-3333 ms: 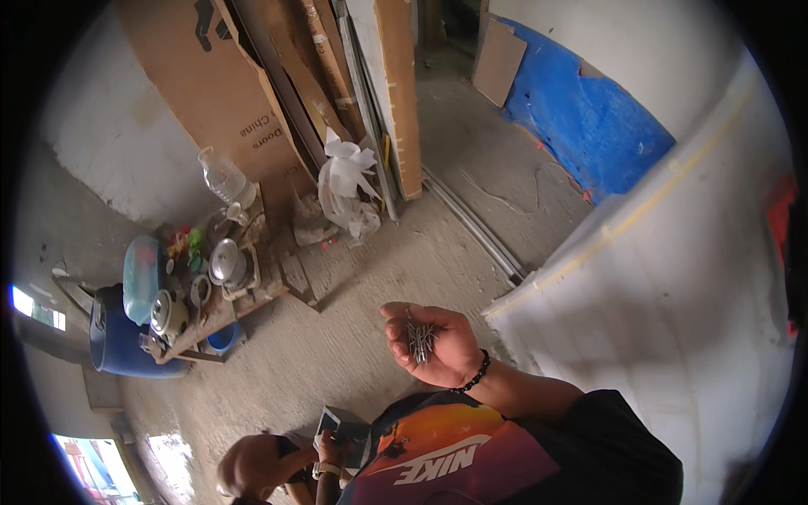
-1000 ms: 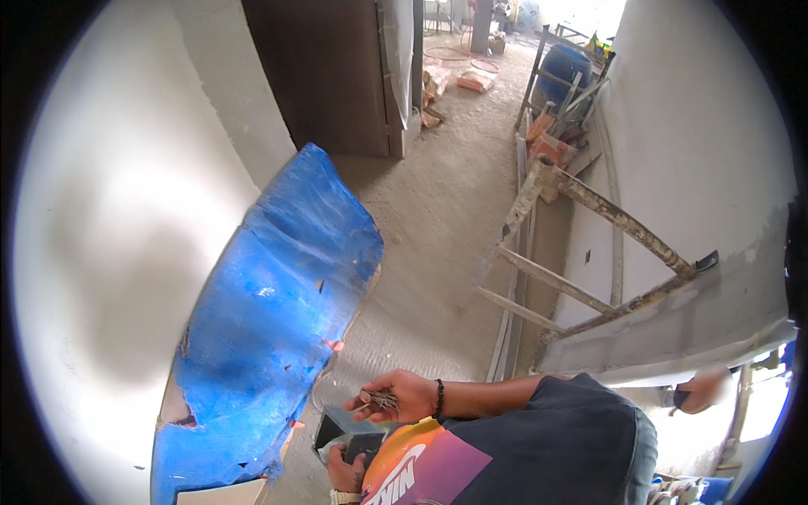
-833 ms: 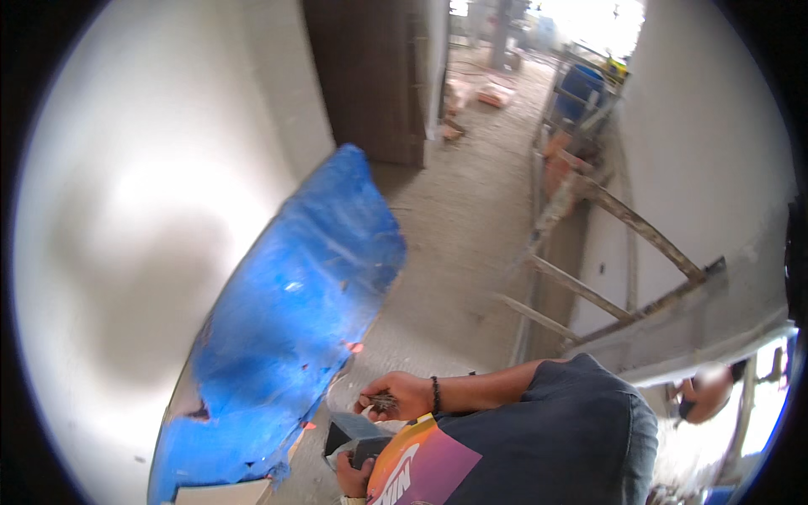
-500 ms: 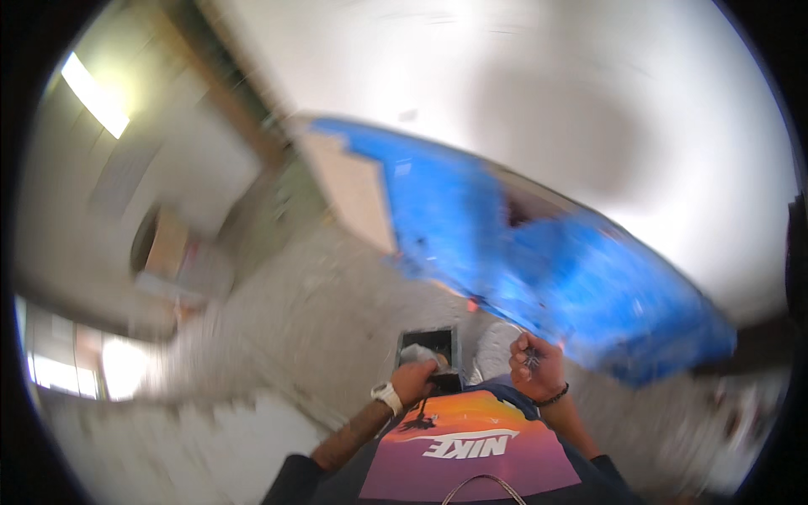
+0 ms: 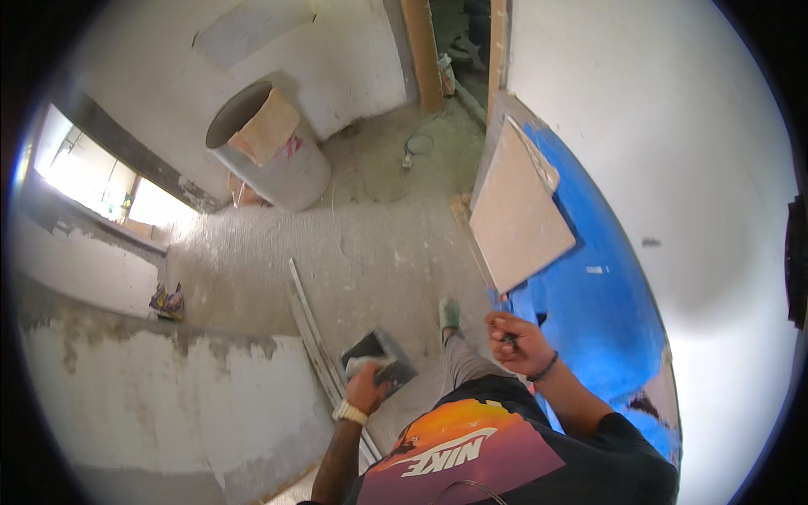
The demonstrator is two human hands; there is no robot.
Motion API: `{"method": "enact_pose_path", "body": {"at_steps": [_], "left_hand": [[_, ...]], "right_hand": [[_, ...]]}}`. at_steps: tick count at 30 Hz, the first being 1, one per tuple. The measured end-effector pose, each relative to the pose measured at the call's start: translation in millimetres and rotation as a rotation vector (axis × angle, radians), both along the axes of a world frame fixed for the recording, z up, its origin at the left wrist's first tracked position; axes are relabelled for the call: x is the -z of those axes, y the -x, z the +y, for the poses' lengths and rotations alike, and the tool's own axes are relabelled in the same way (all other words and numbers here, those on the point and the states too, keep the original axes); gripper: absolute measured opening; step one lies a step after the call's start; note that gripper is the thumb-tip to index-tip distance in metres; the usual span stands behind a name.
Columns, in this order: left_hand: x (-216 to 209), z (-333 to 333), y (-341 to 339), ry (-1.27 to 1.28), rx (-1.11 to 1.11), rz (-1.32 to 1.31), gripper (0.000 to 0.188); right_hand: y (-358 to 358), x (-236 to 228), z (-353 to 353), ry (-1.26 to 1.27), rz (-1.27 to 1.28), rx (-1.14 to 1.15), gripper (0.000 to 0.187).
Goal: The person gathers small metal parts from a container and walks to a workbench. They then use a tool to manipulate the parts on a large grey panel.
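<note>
My left hand, with a pale watch on its wrist, is closed on the near edge of an open dark grey box. Something whitish and crumpled, perhaps a plastic bag, lies at the box's mouth beside my fingers. Over to the right, my right hand is raised with curled fingers around small dark pieces that look like screws or nails; their exact kind cannot be made out. A dark bracelet circles that wrist. My foot shows on the floor between the hands.
Blue sheeting runs along the right wall, a beige board lying on it. A large pale drum stands far left. Long metal strips lie left of the box. A cable is on the floor near a doorway.
My view has swung left toward the drum and doorway, and the blur has cleared. Both hands keep hold of what they carried; the box now sits tilted, farther left in view.
</note>
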State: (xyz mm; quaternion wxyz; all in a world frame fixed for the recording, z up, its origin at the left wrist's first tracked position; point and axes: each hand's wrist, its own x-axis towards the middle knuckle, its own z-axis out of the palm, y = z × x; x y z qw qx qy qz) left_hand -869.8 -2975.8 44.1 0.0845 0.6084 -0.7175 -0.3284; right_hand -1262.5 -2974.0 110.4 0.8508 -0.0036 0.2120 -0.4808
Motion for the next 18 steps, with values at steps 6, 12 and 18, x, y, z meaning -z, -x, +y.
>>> {"method": "enact_pose_path", "body": {"at_steps": [6,12,18], "left_hand": [[130,-95,-94,-0.080,-0.330,-0.163,0.038],[184,-228,-119,-0.167,-0.554,-0.172,0.046],[232,-381,-112,-0.264,-0.647,-0.207,0.047]], "right_hand": [[-31,7,-243,0.038,-0.034,-0.234,0.026],[16,-53,-437,0.084,0.072,-0.215,0.025],[44,-26,-606,0.080,0.119,-0.067,0.024]]}}
